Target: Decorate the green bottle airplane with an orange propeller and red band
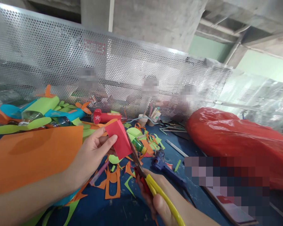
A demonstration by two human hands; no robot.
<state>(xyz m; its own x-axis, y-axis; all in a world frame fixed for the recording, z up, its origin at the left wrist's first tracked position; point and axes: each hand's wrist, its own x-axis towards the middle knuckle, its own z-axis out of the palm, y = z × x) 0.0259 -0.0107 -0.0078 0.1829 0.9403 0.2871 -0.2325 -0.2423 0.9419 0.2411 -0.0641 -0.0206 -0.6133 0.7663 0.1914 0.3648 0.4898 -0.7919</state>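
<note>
Nearest the camera, the right hand (169, 190) reached over the worktop (124, 210). Toward its right edge lay a red bag (235, 138), toward its left an orange sheet (42, 153). Scissors (152, 185) were gripped in the right fingers, blades aimed at the far edge. Above the worktop's middle, the left hand (96, 144), the nearer one, pinched a red paper piece (121, 142) between thumb and fingers. It lay ahead and left of the right fingers, long axis roughly parallel to the blades beside it; whether they enclosed its edge was unclear.
</note>
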